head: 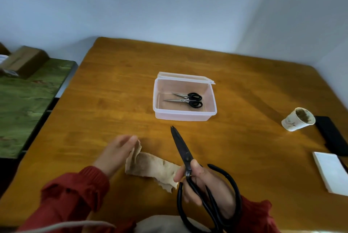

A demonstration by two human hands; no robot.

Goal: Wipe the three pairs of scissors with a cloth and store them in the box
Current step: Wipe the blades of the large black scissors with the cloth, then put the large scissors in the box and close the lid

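Note:
My right hand grips a large black pair of scissors near the pivot, blades shut and pointing away towards the box. A beige cloth lies on the table between my hands. My left hand is blurred and touches the cloth's far left end; its fingers look fairly straight. The clear plastic box stands open beyond the scissors' tips, lid folded back. Two small black-handled scissors lie side by side inside it.
The wooden table meets white walls at the back and right. A stained paper cup lies tipped at the right, beside a black flat object and a white pad. A green surface with cardboard boxes is left.

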